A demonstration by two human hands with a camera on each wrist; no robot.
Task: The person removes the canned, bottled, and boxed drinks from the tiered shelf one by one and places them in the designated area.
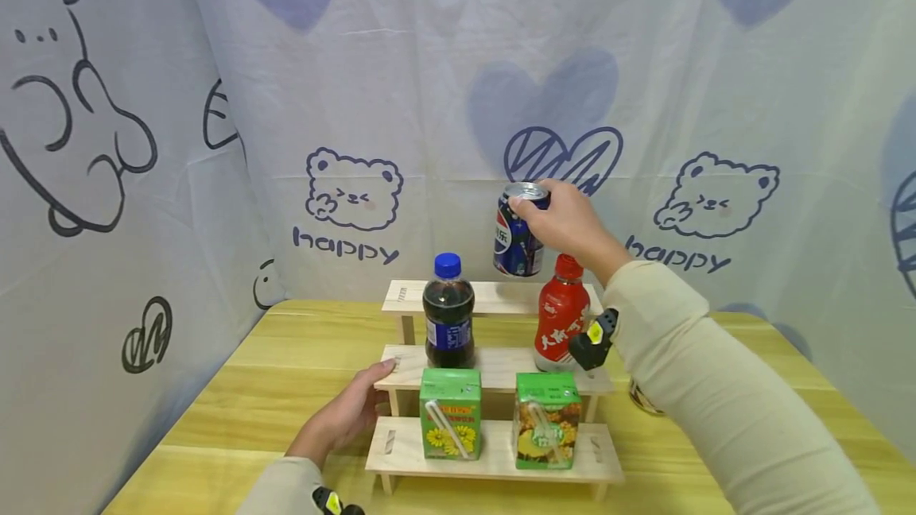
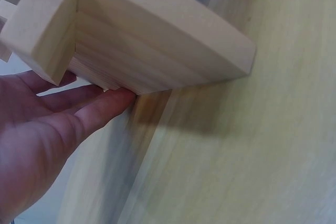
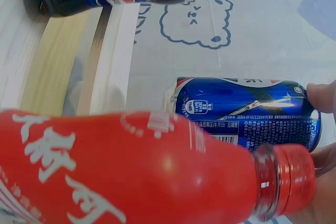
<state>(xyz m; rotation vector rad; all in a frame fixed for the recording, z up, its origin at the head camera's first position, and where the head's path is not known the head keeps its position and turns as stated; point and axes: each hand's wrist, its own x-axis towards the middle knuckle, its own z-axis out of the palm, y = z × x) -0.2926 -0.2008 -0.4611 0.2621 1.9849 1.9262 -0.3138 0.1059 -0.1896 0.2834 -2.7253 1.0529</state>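
Note:
My right hand holds a blue Pepsi can by its top, upright above the top tier of a wooden three-tier display stand. In the right wrist view, fingertips press the can near one end. My left hand grips the left end of the middle tier; in the left wrist view its fingers touch the wood. On the middle tier stand a dark cola bottle with a blue cap and a red bottle, which is below the right wrist.
Two green drink cartons, one with yellow flowers and one with brown-yellow print, stand on the lowest tier. The stand is on a wood-grain table. A printed cloth hangs close behind. A round object is partly hidden by the right sleeve.

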